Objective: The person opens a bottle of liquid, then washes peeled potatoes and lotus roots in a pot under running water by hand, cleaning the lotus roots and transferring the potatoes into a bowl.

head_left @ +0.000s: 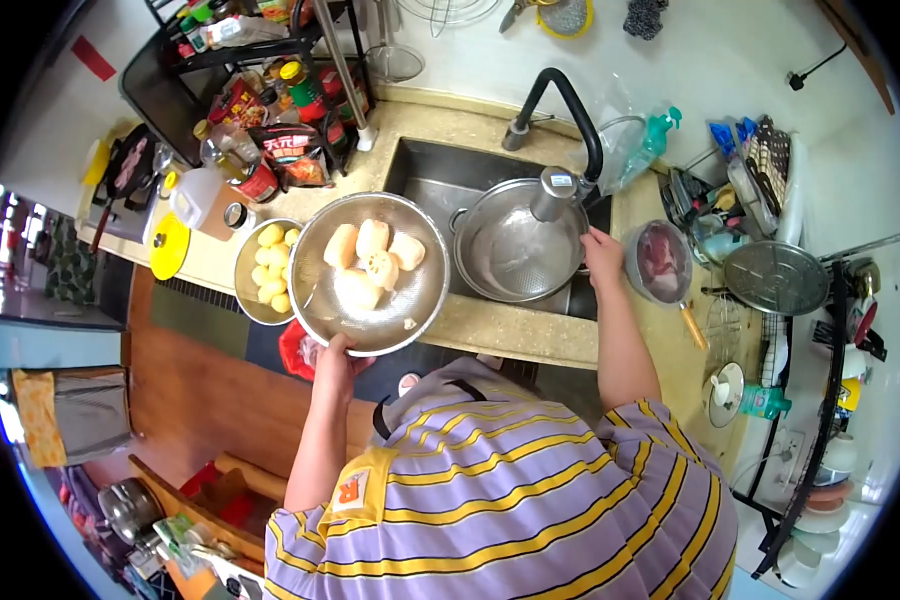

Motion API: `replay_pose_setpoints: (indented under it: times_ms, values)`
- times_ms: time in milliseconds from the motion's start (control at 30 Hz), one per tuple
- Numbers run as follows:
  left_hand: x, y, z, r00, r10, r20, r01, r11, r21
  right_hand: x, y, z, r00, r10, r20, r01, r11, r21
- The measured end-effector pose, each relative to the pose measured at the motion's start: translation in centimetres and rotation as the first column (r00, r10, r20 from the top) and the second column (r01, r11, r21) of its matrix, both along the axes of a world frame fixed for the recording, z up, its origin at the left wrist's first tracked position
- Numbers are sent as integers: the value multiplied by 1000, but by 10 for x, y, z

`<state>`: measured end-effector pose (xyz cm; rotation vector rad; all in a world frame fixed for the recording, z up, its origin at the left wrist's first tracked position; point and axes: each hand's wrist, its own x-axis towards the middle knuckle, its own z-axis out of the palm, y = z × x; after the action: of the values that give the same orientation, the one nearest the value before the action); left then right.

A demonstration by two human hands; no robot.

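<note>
My left hand is closed on the near rim of a metal colander, held level left of the sink. Several peeled lotus root pieces lie in it, with small scraps by the wall. My right hand grips the right rim of a metal pot in the sink. The head of a black faucet hangs over this pot, whose inside looks wet; whether water runs I cannot tell. Partly behind the colander sits a bowl of peeled potatoes.
A bowl of raw meat stands on the right counter, near a wooden handle and a large round lid. Seasoning bottles and packets crowd the back left. A green pump bottle stands behind the sink.
</note>
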<state>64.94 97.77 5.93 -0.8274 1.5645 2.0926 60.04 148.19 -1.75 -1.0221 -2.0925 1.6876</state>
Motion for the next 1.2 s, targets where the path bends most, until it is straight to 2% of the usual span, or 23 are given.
replay_pose_setpoints:
  times_ms: [67,100,167,233,267,367,433,500,567,600,700,733,767,833,933,967,1033,1100,1133,1200]
  values:
    - [1,-4,0,1000,-2,28,2,1000,2,-23,-5,-22,999,27,-31,-26,999,44]
    - [2,-7,1,999,-5,43,5,1000,3,-32,-17,-20,989,110,-99,-79,958,277]
    - [4,-6,8,1000,0,26,0,1000,0,-42,-44,-6,975,193,111,-222,831,510]
    - [2,-4,14,1000,17,9,-17,1000,12,-46,-79,-1,953,111,281,-234,859,455]
    - [1,-4,15,999,35,0,-35,999,25,-44,-94,10,959,98,267,-225,835,502]
    - [0,-6,30,998,67,-16,-66,996,53,-43,-126,7,940,340,-36,-261,782,566]
    - [-3,-11,33,997,72,-35,-69,996,64,-41,-163,28,847,527,69,-450,641,622]
    - [-6,-21,32,996,68,-59,-65,996,60,-50,-192,15,649,758,64,-465,329,822]
    - [-6,-29,38,994,73,-83,-68,996,58,-48,-218,30,515,809,283,-584,90,807]
    - [-6,-34,40,992,80,-94,-74,995,63,-46,-228,45,472,805,361,-619,12,785]
    - [-3,-52,36,991,88,-104,-81,994,75,-63,-226,52,438,768,467,-721,-9,692]
    - [-1,-57,41,991,82,-107,-76,995,64,-68,-224,47,517,749,415,-565,-65,823]
    - [1,-60,45,991,76,-108,-70,996,52,-69,-222,52,542,755,369,-503,-61,862]
    - [4,-68,35,988,80,-131,-73,996,56,-68,-222,50,611,695,380,-554,32,832]
    - [4,-71,30,990,96,-101,-90,994,61,-72,-201,33,718,690,90,-385,286,878]
    - [6,-70,29,992,102,-75,-98,993,61,-63,-197,55,780,625,31,-404,466,787]
    - [9,-67,27,993,89,-75,-85,995,51,-57,-166,57,894,448,25,-369,701,611]
    - [13,-61,24,994,62,-89,-58,997,51,-45,-134,38,938,336,88,-337,819,465]
    - [14,-53,30,994,67,-82,-66,998,11,-48,-103,-21,923,336,-188,-188,820,541]
    - [17,-41,29,997,60,-56,-59,998,14,-30,-85,-45,975,208,-84,-147,875,462]
